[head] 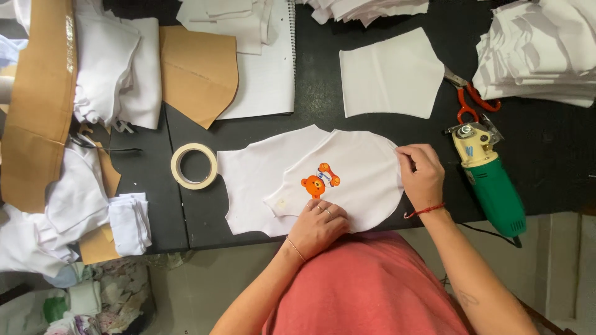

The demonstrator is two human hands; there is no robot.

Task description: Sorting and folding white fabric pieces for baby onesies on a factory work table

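Note:
A white cut fabric piece (360, 170) with an orange bear print (318, 181) lies on top of a second white fabric piece (254, 180) on the dark table (323, 121). My left hand (318, 226) rests flat on the lower edge of the printed piece, just below the bear. My right hand (421, 174) pinches the right edge of the same piece with its fingertips.
A roll of masking tape (194, 165) lies left of the fabric. A green electric cutter (490, 180) and red-handled scissors (469, 99) sit to the right. Another white piece (390, 75), stacked cut pieces (540, 49), brown paper patterns (202, 71) and a spiral notebook (267, 68) lie at the back.

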